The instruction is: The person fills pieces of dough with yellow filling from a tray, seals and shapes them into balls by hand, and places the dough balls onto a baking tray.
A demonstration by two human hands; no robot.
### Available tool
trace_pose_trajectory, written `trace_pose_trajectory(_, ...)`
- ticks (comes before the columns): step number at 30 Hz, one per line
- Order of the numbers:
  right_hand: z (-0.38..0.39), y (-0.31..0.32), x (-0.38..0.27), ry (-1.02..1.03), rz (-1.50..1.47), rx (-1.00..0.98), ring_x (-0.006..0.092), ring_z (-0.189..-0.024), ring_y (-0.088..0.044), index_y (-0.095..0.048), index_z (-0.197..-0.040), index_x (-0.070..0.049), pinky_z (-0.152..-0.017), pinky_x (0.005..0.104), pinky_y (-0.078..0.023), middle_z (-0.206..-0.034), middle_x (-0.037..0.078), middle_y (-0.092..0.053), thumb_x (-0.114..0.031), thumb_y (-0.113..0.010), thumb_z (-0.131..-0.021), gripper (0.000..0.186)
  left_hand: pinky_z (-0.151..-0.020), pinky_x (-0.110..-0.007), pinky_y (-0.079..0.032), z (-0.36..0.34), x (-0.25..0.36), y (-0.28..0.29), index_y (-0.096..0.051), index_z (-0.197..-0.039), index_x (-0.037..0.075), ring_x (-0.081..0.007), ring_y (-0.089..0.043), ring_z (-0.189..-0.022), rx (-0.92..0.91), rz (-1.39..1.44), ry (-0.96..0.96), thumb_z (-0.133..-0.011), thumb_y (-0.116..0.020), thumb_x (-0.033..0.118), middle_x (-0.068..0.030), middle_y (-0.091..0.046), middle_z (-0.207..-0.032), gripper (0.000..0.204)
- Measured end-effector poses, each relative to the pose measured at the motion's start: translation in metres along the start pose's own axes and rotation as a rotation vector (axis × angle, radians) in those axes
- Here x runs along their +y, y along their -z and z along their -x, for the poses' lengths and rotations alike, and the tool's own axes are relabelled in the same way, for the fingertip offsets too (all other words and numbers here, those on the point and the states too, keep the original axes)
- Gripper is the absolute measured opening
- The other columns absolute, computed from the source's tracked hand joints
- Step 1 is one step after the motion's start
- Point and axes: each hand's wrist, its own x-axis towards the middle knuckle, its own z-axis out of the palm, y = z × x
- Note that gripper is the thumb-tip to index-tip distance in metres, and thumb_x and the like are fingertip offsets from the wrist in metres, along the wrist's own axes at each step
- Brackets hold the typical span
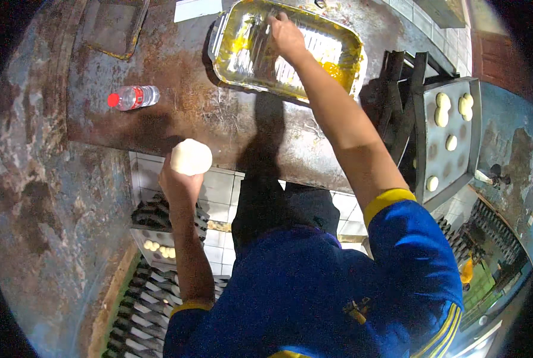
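1. Under both my hands I see the rusty metal table [219, 119], its near edge running between them.
2. Around my right hand [287, 37] lies a foil tray [236, 51] smeared with yellow oil; the fingers press flat on its floor and grip nothing.
3. Right of that arm stands a grey baking tray [463, 137] bearing small dough pieces [442, 116].
4. My left hand [180, 179] is cupped shut around a white dough ball [191, 157], held off the table's near edge.
5. Beyond the left hand lies a clear bottle [135, 96], red cap, pale label.
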Motion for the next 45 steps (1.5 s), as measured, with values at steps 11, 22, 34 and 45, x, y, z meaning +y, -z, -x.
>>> trace_pose_trajectory(11, -0.022, -0.002, 0.025, 0.249, 0.115, -0.041, 0.0379, -0.109, -0.07, -0.065, -0.135, -0.016, -0.091, 0.0505, -0.058, -0.127, 0.016, -0.065, -0.018, -0.046, -0.103, 0.038, -0.095, -0.044, -0.057, 0.009, -0.007, 0.002, -0.07, -0.121, 0.005, -0.0341, -0.073, -0.108, -0.062, 0.042, 0.123, -0.075, -0.088, 0.018, -0.0166, -0.077, -0.112, 0.051)
trace_pose_trajectory(22, 0.063, -0.025, 0.034, 0.282, -0.174, -0.379, 0.0384, -0.109, -0.07, -0.067, -0.134, -0.013, -0.094, 0.0492, -0.057, -0.125, 0.019, -0.07, -0.013, -0.064, -0.085, 0.049, -0.087, -0.043, -0.058, -0.008, 0.001, -0.013, -0.071, -0.112, 0.002, -0.0358, -0.074, -0.1, 0.104, 0.219, -0.056, -0.075, -0.083, 0.007, -0.0173, -0.074, -0.105, 0.039)
trace_pose_trajectory(34, 0.162, 0.124, -0.043, 0.255, -0.912, -0.477, 0.0192, -0.107, -0.065, -0.073, -0.127, -0.01, -0.101, 0.0352, -0.049, -0.116, 0.006, -0.072, -0.016, -0.062, -0.104, 0.025, -0.088, -0.036, -0.058, -0.04, 0.064, -0.02, -0.074, -0.111, 0.0, -0.0216, -0.077, -0.097, -0.033, 0.479, -0.011, -0.079, -0.083, 0.01, -0.0133, -0.08, -0.104, 0.034)
trace_pose_trajectory(45, 0.282, 0.192, -0.094, 0.354, -0.466, 0.181, 0.0325, -0.094, -0.064, -0.068, -0.133, -0.015, -0.084, 0.0415, -0.055, -0.113, 0.014, -0.062, 0.007, -0.066, -0.079, 0.059, -0.083, -0.035, -0.058, -0.048, 0.131, -0.007, -0.074, -0.107, 0.0, -0.0202, -0.074, -0.089, -0.054, 0.821, -0.316, -0.079, -0.085, 0.007, -0.0099, -0.078, -0.099, 0.031)
